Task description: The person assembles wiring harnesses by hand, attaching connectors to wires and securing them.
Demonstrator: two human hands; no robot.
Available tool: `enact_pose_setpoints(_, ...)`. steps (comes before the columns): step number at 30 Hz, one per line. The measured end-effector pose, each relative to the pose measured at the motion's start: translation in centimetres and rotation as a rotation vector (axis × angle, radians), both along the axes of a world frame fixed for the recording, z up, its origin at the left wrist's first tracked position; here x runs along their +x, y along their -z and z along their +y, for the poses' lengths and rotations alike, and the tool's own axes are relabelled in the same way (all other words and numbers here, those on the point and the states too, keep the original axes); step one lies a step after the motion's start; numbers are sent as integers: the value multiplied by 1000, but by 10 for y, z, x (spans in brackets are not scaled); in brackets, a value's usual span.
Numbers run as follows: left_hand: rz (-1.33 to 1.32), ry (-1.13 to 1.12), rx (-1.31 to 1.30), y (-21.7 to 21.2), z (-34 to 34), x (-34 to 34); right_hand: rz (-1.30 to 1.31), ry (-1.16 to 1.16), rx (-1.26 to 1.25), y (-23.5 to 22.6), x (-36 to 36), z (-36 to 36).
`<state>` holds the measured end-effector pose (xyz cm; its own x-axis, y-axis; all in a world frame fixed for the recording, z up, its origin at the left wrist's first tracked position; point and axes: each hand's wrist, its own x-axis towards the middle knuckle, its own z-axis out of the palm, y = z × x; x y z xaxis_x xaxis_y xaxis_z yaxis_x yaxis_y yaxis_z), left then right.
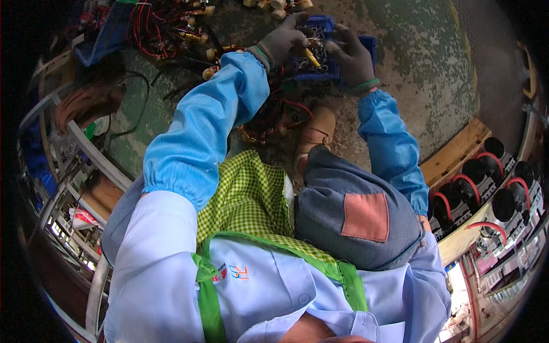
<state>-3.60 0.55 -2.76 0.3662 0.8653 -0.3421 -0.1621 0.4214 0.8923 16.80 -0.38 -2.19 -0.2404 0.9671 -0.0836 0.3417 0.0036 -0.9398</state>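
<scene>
My left hand [280, 46], in a dark grey glove, has its thumb and fingers closed on one end of a slim brass-coloured fitting [313, 58]. The fitting slants down over a blue plastic bin [320, 24] with many small metal parts [325, 54] in it. On the bin's right side my right hand [353, 57], gloved alike, is open, with thumb and fingers apart over the parts. A second blue bin [369, 44] sits partly behind this hand. Left of my left hand lie wire bundles with brass fittings [211, 72].
More red and black wire harnesses [150, 26] lie at the far left by a blue crate [103, 43]. A metal frame [94, 151] stands to my left. To my right, a wooden board [457, 148] borders rows of black round parts with red tubes [477, 177]. My shoe [317, 128] rests near the wires.
</scene>
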Motion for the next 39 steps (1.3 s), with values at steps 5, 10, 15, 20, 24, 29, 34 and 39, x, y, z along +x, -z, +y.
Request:
enact_pose_setpoints(5, -151, -75, -243, -9, -10, -1, 222, -130, -285, 4, -1, -1)
enact_pose_setpoints(10, -181, -186, -356, -12, -9, 6, -525, -32, 211, -3, -7, -4)
enact_pose_setpoints(15, -210, -168, -459, -30, -5, 2, -436, 1, 148, -4, -7, -11)
enact_pose_setpoints(20, -281, -89, -436, -27, -1, -4, -461, 36, 216, -1, 1, -12)
enact_pose_setpoints(24, -388, 235, -388, -22, -3, -21, -181, 41, 18, -3, 1, -10)
enact_pose_setpoints(29, 327, 1260, -37, -75, -80, -10, -133, -82, -204, -10, 7, -18)
enact_pose_setpoints(34, 581, 1594, 149, -86, -135, -46, -58, -618, -550, -2, -20, -58)
enact_pose_setpoints(39, 484, 1750, -121, -99, -97, -104, 231, -749, -670, 0, -46, -90)
